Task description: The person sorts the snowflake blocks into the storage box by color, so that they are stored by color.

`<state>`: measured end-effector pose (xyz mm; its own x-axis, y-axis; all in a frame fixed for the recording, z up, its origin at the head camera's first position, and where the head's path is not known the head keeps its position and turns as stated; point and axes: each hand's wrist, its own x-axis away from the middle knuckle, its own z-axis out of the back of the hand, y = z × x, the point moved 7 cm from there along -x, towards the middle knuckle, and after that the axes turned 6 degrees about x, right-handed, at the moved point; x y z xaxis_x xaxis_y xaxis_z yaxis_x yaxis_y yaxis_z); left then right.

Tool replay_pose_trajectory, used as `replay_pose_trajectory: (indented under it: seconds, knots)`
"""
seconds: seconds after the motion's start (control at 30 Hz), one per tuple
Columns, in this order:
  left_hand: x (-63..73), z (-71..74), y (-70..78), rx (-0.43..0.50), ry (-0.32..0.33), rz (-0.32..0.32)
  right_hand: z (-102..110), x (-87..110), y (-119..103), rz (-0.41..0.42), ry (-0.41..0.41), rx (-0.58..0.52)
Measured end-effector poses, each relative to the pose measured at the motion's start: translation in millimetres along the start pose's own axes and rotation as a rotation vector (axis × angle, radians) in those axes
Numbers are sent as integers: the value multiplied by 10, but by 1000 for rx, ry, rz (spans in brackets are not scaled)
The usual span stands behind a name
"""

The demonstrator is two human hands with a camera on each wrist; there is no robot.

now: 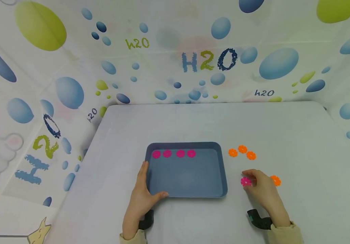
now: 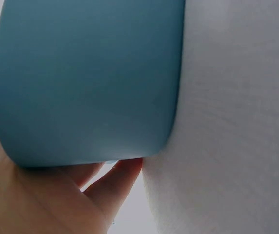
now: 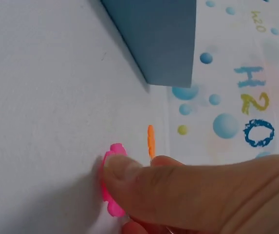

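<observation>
A shallow blue-grey tray (image 1: 190, 183) lies on the white table. Along its far side sits a row of several pink flower-shaped pieces (image 1: 180, 154). My left hand (image 1: 142, 193) grips the tray's near left corner, thumb along the front rim and fingers along the left side; the left wrist view shows the tray wall (image 2: 90, 87) against the palm. To the right of the tray, my right hand (image 1: 261, 189) pinches another pink flower-shaped piece (image 3: 112, 195) by its edge, just at the table surface. The thumb covers part of it.
Three orange flower-shaped pieces (image 1: 242, 149) lie beyond the right hand, beside the tray's far right corner. Another orange piece (image 1: 275, 180) lies partly hidden behind that hand. A patterned curtain (image 1: 169, 51) rises behind the table.
</observation>
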<state>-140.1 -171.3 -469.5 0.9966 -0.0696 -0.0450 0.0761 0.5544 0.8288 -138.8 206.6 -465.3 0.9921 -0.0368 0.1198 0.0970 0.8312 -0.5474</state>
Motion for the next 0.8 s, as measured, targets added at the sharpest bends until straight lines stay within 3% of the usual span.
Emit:
replay_pose_trajectory:
  seconds: [0.2, 0.67, 0.8]
  knots:
    - [6, -6, -6, 7, -5, 8, 5, -23, -18, 9, 44, 23]
    - [7, 17, 9, -4, -7, 13, 5, -82, 67, -71, -47, 16]
    - [2, 1, -2, 2, -17, 17, 22, -128, 38, -102, -46, -65]
